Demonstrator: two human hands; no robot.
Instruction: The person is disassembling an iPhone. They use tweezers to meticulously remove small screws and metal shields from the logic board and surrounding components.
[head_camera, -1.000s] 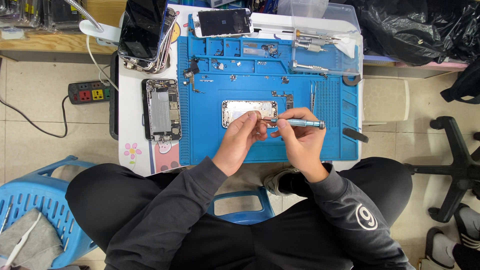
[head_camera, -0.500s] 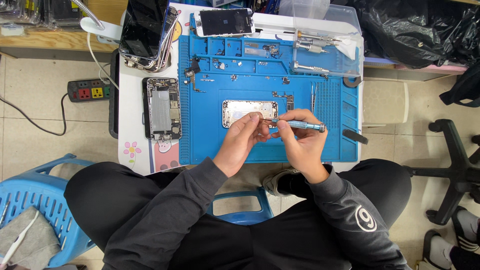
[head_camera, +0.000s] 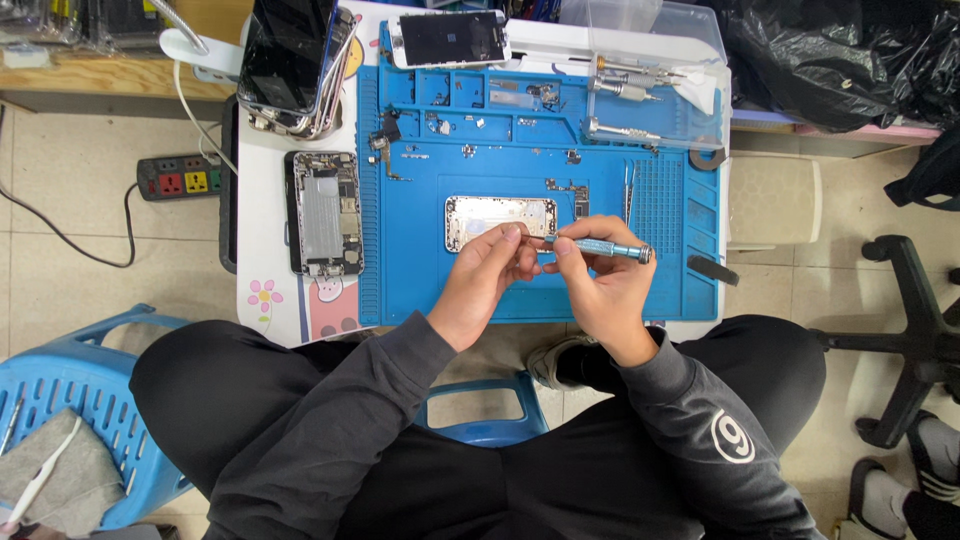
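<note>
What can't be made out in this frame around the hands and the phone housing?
Head view only:
- Tip of the blue screwdriver: hidden behind the left hand and right hand.
- Any screw being worked: too small, covered by fingertips.
- Lower edge of the silver phone housing: covered by the left hand.
- Loose parts on the blue mat: too small to identify.

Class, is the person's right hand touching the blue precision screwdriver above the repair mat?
Touching. The head view shows the right hand with its fingers wrapped around the shaft of the blue screwdriver, held level over the blue mat.
</note>
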